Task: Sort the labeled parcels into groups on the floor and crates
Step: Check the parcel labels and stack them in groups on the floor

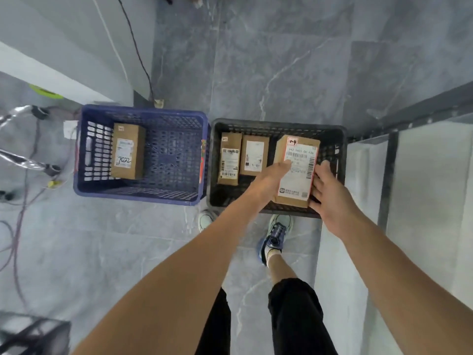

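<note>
A brown labeled parcel point(298, 162) with a white and red shipping label sits over the right part of the black crate point(332, 134). My left hand point(268, 179) touches its left side with straight fingers. My right hand point(330, 193) lies against its right edge, fingers partly under it. Whether the parcel rests on the crate floor I cannot tell. Two smaller labeled parcels point(229, 160) point(253, 156) lie side by side in the left part of the black crate. The blue crate point(143, 114) to the left holds one brown parcel point(128, 152) with handwriting on its label.
Both crates stand on a grey marble floor. A dark metal frame with white panels point(391, 162) stands close to the right. Cables and chair legs point(28, 165) lie at the left. Another dark crate corner point(30, 334) shows at bottom left. My feet stand just behind the black crate.
</note>
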`<state>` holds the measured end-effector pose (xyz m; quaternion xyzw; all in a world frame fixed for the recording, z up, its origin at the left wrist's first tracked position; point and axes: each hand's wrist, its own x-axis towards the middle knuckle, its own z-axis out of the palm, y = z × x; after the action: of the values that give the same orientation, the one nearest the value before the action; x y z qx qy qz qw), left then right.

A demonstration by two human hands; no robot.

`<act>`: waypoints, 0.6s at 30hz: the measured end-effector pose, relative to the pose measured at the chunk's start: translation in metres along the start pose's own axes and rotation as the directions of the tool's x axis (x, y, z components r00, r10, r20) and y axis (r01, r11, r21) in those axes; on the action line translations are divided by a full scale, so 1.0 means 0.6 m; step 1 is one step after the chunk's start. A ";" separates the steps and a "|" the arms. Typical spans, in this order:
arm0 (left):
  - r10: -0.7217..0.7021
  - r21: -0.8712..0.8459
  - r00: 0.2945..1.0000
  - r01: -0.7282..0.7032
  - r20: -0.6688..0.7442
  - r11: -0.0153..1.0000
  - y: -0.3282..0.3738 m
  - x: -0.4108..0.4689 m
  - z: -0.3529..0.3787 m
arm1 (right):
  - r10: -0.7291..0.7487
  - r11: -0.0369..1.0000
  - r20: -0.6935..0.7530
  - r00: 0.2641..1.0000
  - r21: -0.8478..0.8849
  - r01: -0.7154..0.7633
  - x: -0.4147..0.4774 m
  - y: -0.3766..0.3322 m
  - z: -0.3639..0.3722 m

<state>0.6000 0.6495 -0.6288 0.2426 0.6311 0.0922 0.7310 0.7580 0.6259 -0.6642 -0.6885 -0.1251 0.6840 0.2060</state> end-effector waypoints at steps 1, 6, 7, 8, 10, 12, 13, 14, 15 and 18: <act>-0.009 -0.003 1.000 0.009 -0.007 1.000 -0.005 0.036 0.001 | 0.006 1.000 -0.006 1.000 -0.014 -0.006 0.038 0.004 -0.004; -0.087 0.009 0.996 0.087 -0.013 0.996 -0.056 0.220 -0.009 | 0.046 0.997 -0.057 0.997 -0.055 -0.049 0.223 0.037 -0.014; -0.098 0.010 0.995 0.098 -0.003 0.995 -0.068 0.258 -0.013 | 0.046 0.997 -0.053 0.998 -0.062 -0.049 0.259 0.047 -0.015; -0.107 0.009 0.994 0.107 0.015 0.994 -0.081 0.292 -0.018 | 0.050 0.997 -0.055 0.997 -0.060 -0.054 0.292 0.058 -0.016; -0.119 0.025 0.991 0.117 0.054 0.993 -0.103 0.354 -0.029 | 0.065 0.996 -0.068 0.996 -0.057 -0.069 0.350 0.079 -0.018; -0.123 0.048 0.991 0.120 0.060 0.992 -0.116 0.408 -0.039 | 0.067 0.996 -0.079 0.995 -0.050 -0.071 0.398 0.096 -0.015; -0.127 0.054 0.990 0.124 0.055 0.991 -0.121 0.433 -0.043 | 0.067 0.996 -0.084 0.994 -0.045 -0.071 0.417 0.102 -0.013; -0.137 0.057 0.989 0.134 0.048 0.989 -0.126 0.458 -0.046 | 0.066 0.997 -0.085 0.994 -0.039 -0.069 0.434 0.107 -0.011; -0.149 0.064 0.988 0.146 0.039 0.987 -0.131 0.481 -0.048 | 0.066 0.997 -0.084 0.994 -0.034 -0.069 0.449 0.111 -0.010; -0.170 0.083 0.985 0.168 0.021 0.982 -0.134 0.526 -0.044 | 0.066 0.997 -0.092 0.994 -0.039 -0.070 0.489 0.117 -0.007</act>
<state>0.6196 0.7258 -0.9460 0.2186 0.6423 0.0008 0.7346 0.7643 0.6968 -0.9576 -0.7270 -0.1063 0.6558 0.1733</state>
